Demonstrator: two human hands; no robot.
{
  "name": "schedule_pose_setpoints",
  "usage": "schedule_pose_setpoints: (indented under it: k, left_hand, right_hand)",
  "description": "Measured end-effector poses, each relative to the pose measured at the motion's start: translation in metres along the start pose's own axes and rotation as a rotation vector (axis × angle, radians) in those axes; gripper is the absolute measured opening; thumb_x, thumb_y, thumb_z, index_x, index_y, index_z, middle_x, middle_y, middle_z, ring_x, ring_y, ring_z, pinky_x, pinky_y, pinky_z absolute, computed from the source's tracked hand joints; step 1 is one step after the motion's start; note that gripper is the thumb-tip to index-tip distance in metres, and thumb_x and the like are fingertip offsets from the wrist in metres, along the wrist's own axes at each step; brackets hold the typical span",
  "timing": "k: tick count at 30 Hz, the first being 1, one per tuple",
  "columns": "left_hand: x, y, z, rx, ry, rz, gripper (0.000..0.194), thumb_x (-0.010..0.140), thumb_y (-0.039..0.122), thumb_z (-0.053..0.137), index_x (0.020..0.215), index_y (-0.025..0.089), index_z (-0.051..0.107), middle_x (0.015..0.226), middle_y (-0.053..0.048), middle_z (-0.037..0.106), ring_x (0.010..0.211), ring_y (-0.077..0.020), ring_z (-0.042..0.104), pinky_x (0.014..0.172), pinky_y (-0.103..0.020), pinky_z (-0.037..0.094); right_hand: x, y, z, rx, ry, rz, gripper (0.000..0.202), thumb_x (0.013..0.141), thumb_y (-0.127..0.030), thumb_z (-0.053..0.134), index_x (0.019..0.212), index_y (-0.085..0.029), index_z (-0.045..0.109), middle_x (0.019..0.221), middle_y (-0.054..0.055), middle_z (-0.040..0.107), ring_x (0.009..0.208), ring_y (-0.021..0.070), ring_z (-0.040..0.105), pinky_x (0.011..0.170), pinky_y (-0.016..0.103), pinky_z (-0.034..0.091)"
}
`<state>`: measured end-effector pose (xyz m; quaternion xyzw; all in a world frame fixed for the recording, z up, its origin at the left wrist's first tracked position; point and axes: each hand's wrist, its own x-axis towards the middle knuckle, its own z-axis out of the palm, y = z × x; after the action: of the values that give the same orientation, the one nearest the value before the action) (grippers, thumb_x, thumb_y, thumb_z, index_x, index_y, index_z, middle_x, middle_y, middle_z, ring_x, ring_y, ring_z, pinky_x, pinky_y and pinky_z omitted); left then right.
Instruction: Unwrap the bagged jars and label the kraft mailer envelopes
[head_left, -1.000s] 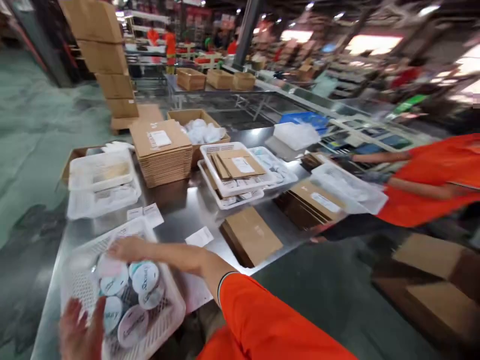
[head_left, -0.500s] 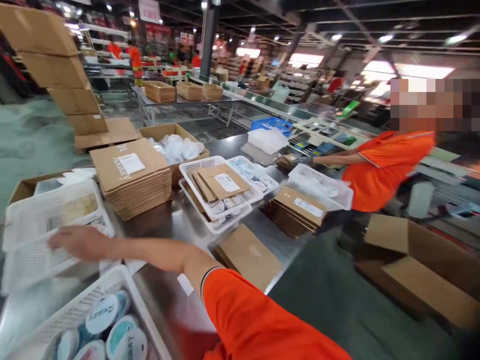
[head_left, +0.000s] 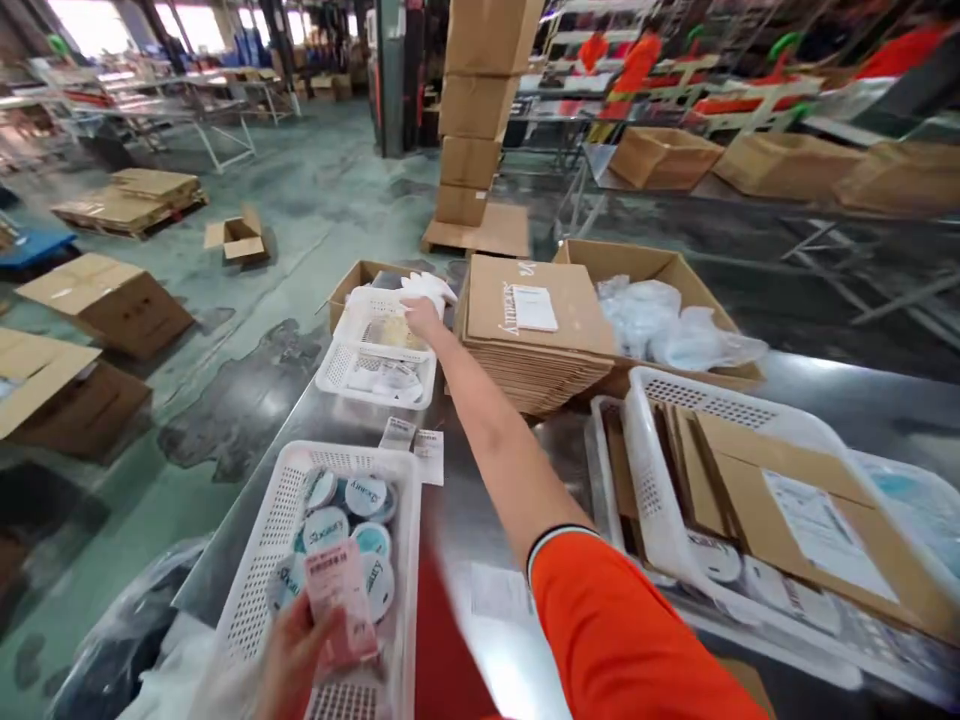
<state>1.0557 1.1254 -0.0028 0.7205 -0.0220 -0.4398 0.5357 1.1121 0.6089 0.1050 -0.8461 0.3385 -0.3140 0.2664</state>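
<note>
At left, the left hand (head_left: 294,645) is above the near basket (head_left: 407,560), a pink slip (head_left: 341,590) between its thumb and fingers. The slip rises from the grip over a cluster of tubs (head_left: 326,528), hiding part of them. It is thin and flat, with a barcode along its upper end. The tubs are round with flat lids, some white with dark lettering, some teal; the basket is white plastic with perforated walls. This hand is part closed, pinching the slip.

Just beyond the basket, two small printed labels (head_left: 430,455) lie on the shiny metal table (head_left: 476,520). Farther along sit two stacked white baskets, the upper basket (head_left: 347,325) over the lower basket (head_left: 330,370), which holds clear-wrapped items.

The right hand (head_left: 424,318) is at the upper basket's right side, near a crumpled white bundle (head_left: 431,287). Its fingertips are too small and hidden to tell how far open they are or whether they grasp anything.

To the right of it stands a neat stack of flattened cardboard (head_left: 525,375), then an open carton (head_left: 626,262) with filmy plastic bags (head_left: 652,315). Farthest right, a perforated white crate (head_left: 750,402) holds folded brown cardboard (head_left: 787,440).
</note>
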Motion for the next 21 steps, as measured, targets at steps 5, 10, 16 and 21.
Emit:
schedule_pose_setpoints:
  k: [5,10,16,21]
  left_hand:
    - [0.001,0.03,0.016,-0.094,0.058,0.058,0.056,0.04,0.042,0.099,0.085,0.02,0.074,0.082,-0.008,0.082,0.08,-0.0349,0.078,0.073,-0.049,0.068]
    - [-0.012,0.04,0.037,-0.207,-0.022,0.105,0.065,0.039,0.034,0.101,0.095,0.015,0.074,0.088,-0.01,0.082,0.078,-0.0297,0.078,0.076,-0.046,0.067]
    - [-0.066,-0.004,0.029,-0.04,-0.131,0.238,0.048,0.063,0.055,0.092,0.089,0.018,0.075,0.093,-0.012,0.082,0.085,-0.0273,0.076,0.074,-0.038,0.063]
    - [-0.116,-0.075,-0.03,0.196,-0.357,-0.078,0.062,0.078,0.08,0.066,0.071,0.018,0.069,0.061,-0.008,0.069,0.056,-0.022,0.067,0.052,-0.031,0.049]
  right_hand:
    - [-0.121,-0.03,0.006,0.266,-0.332,0.138,0.032,0.097,-0.028,0.063,0.116,-0.006,0.076,0.097,0.008,0.075,0.092,0.0157,0.068,0.089,0.029,0.05]
    - [-0.306,-0.058,-0.016,0.687,-0.723,0.281,0.048,0.068,-0.042,0.09,0.109,-0.02,0.076,0.085,-0.001,0.075,0.066,0.0123,0.06,0.061,0.023,0.046]
    - [-0.448,-0.078,-0.048,0.59,-0.318,0.476,0.038,0.072,-0.054,0.08,0.061,-0.022,0.064,0.057,-0.002,0.059,0.059,0.0149,0.052,0.058,0.027,0.04]
    - [-0.557,-0.104,-0.083,0.536,-0.081,0.475,0.029,0.081,-0.05,0.071,0.071,-0.023,0.073,0.066,0.002,0.069,0.066,0.0199,0.059,0.066,0.031,0.046]
